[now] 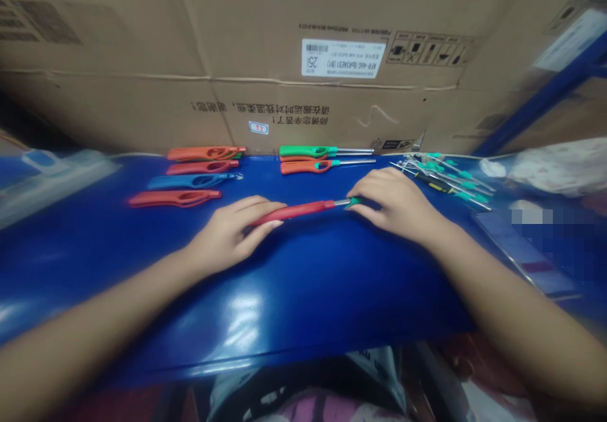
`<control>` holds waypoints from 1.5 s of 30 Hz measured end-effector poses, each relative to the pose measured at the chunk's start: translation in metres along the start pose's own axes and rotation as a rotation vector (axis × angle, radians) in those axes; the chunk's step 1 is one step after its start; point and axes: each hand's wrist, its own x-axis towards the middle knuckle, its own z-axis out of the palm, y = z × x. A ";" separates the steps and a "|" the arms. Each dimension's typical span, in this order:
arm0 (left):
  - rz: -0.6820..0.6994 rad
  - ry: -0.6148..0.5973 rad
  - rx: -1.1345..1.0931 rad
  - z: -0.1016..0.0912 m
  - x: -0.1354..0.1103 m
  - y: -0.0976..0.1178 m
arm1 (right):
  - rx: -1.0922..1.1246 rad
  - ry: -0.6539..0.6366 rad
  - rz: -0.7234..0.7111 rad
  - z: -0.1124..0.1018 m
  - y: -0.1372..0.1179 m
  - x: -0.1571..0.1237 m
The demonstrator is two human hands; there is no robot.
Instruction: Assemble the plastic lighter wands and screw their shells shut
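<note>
My left hand (237,232) is closed around the rear of a red lighter handle (303,211), which lies level above the blue table. At its front end, my right hand (391,200) pinches a metal lighter tube with a green collar (353,202); the tube meets the handle's tip, and how deep it sits I cannot tell. Beyond my left hand are several lighter handles without tubes, among them a blue one (190,181) and a red one (173,198). Long-tubed lighters, one green (303,151) and one orange (303,167), lie at the back. Past my right hand is a pile of metal tubes with green collars (441,172).
A large cardboard box (256,42) stands upright along the back of the blue table (303,283). At the right are a flat dark-blue object (521,251) and a pale cloth or bag (559,166). A clear plastic bag (61,175) lies at the left.
</note>
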 end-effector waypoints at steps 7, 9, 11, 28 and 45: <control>0.048 -0.022 -0.012 0.003 -0.003 0.001 | 0.116 -0.034 -0.116 0.012 -0.018 0.001; 0.046 -0.015 -0.019 0.004 -0.003 0.001 | 0.121 -0.042 -0.071 0.011 -0.018 0.001; 0.035 0.001 -0.040 0.004 -0.003 0.001 | 0.126 -0.035 -0.043 0.009 -0.016 0.002; -0.428 -0.119 -0.590 0.008 -0.001 0.021 | -0.011 0.177 -0.298 0.017 -0.030 -0.004; -0.128 -0.157 -0.063 0.008 -0.002 0.012 | 0.159 -0.072 0.011 0.018 -0.020 -0.003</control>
